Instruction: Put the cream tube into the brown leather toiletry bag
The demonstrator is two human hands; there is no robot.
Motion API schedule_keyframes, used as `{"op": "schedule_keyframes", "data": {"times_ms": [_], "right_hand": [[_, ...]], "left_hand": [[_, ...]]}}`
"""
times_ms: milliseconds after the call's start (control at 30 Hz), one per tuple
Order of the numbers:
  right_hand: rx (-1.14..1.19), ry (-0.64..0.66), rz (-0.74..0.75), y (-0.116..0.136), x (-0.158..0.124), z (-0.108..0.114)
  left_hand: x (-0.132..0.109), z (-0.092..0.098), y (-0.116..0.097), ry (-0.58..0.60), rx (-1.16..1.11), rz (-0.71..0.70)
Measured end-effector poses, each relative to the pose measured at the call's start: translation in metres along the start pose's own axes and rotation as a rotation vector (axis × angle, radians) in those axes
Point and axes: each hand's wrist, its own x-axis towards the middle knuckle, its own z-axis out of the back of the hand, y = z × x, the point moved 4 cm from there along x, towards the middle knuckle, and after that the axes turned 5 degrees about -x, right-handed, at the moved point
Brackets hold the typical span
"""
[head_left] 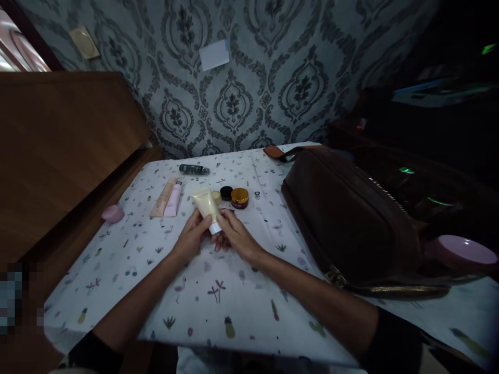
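A cream-coloured squeeze tube (pixel 205 203) with a white cap tilts cap-down between my hands, above the patterned tablecloth. My left hand (pixel 192 232) grips it from the left, thumb lying near the cap. From the other side my right hand (pixel 236 234) has its fingers closed around the tube's lower right part. Just behind the tube stand a jar with a gold lid (pixel 239 196), a small black-lidded pot (pixel 226 192) and a yellowish pot (pixel 216 197), partly hidden by the tube. To the left lie a beige tube (pixel 163 197) and a lilac tube (pixel 173 200).
A dark bottle (pixel 194 170) lies toward the back. A pink round object (pixel 113 213) sits at the left edge, beside a wooden panel (pixel 70 130). On the right a large brown bag (pixel 343 218) lies unzipped, with a pink bowl-like item (pixel 463 250) by it.
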Motion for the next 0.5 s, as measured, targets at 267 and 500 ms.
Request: {"op": "schedule_keyframes", "data": {"times_ms": [267,500], "right_hand": [[-0.220,-0.122,0.043,0.006,-0.003,0.010],[-0.181,-0.371,0.112,0.015,0.008,0.042]], "left_hand": [[0.002,0.004,0.007,-0.077,0.115,0.040],[-0.003,-0.001,0.002,-0.050,0.321,0.085]]}}
